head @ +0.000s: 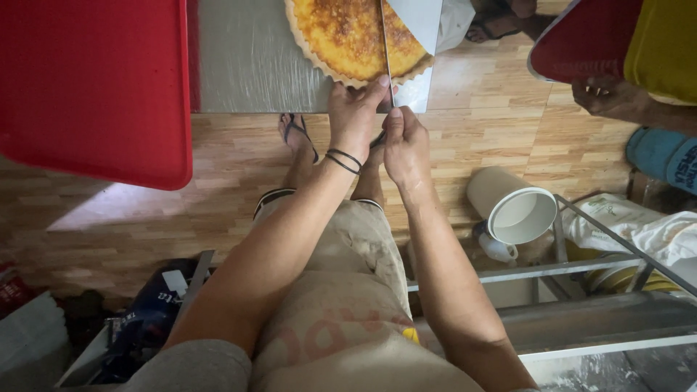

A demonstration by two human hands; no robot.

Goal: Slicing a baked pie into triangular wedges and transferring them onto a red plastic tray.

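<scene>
Below, my left hand (353,116) pinches the near edge of a glossy printed sheet (319,51) showing a golden tart, while my right hand (405,141) is clenched on a dark tool (377,139) just beside it. Red trays (94,87) flank the sheet above the wooden floor (494,109).

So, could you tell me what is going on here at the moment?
A seated person holds a flat printed sheet showing a golden tart, gripping its lower edge with the left hand and right hand side by side. A red tray fills the upper left. Another person's hand holds a red and yellow tray at upper right.
</scene>
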